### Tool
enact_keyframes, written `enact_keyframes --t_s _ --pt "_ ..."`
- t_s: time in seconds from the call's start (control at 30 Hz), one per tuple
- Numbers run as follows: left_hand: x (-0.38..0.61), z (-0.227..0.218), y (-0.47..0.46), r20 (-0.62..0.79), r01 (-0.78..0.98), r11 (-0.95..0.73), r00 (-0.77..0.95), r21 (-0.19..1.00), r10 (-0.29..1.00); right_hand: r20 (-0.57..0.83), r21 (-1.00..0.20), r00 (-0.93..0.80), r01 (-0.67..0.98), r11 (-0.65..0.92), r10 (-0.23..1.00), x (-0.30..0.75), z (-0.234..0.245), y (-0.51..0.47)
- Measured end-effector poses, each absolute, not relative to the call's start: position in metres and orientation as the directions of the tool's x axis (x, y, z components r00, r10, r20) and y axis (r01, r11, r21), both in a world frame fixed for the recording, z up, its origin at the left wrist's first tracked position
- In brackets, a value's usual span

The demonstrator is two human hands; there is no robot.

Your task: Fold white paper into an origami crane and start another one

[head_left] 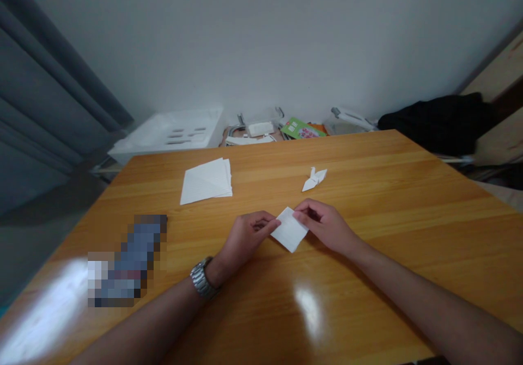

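Observation:
A small folded square of white paper point(290, 233) is held between my two hands, one corner pointing toward me. My left hand point(251, 233), with a metal watch point(203, 279) on its wrist, pinches the left corner between thumb and fingers. On the upper right edge, my right hand point(324, 223) grips the paper the same way. Fingertips beneath the sheet are hidden. Just beyond my right hand lies a folded white paper crane point(314, 179) with its wings spread. Farther left, a few white paper sheets point(206, 182) rest in a loose stack.
A pixelated dark oblong object point(137, 259) lies on the wooden table point(368, 310) at the left. Behind the far edge are a white tray point(175, 128), a green booklet point(300, 128) and a black cloth point(441, 122). A grey curtain point(53, 81) hangs at the left.

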State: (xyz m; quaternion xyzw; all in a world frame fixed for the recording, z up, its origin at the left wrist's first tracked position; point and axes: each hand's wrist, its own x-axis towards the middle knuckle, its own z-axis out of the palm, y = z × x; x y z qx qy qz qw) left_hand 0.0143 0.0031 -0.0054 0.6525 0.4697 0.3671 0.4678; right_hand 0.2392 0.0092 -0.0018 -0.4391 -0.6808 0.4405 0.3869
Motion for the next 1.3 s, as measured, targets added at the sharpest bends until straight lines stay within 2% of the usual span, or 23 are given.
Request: enact_keyframes --t_s 0.23,0.43,0.6,0.77,0.87,0.97,1.07,1.17,1.3 --pt "0.015 0.002 0.003 0.046 0.31 -0.13 0.266 0.942 0.963 0.135 -0.95 -0.312 0.229 0.212 0.941 0.239 -0.001 0.01" --pt "0.013 0.002 0.002 0.12 0.49 -0.268 0.311 0.83 0.943 0.12 -0.956 -0.31 0.221 0.194 0.943 0.239 -0.004 0.011" --pt "0.012 0.001 0.003 0.059 0.504 -0.231 0.334 0.832 0.941 0.103 -0.965 -0.315 0.198 0.172 0.943 0.238 -0.008 0.011" --pt "0.01 -0.003 0.008 0.043 0.534 -0.222 0.326 0.816 0.944 0.095 -0.95 -0.313 0.254 0.179 0.945 0.237 -0.009 0.012" --pt "0.008 -0.006 0.01 0.097 0.553 -0.279 0.335 0.785 0.937 0.101 -0.925 -0.291 0.326 0.198 0.951 0.239 -0.01 0.013" --pt "0.007 -0.005 0.009 0.234 0.603 -0.426 0.373 0.674 0.898 0.112 -0.886 -0.258 0.412 0.214 0.96 0.242 -0.012 0.016" --pt "0.009 -0.003 0.005 0.325 0.652 -0.566 0.465 0.505 0.824 0.103 -0.84 -0.235 0.501 0.211 0.967 0.246 -0.013 0.019" --pt "0.012 -0.004 0.0 0.319 0.67 -0.649 0.565 0.36 0.761 0.109 -0.79 -0.225 0.572 0.222 0.968 0.248 -0.014 0.021" --pt "0.014 -0.01 -0.006 0.268 0.675 -0.695 0.642 0.248 0.718 0.144 -0.736 -0.25 0.62 0.272 0.958 0.247 -0.017 0.023"
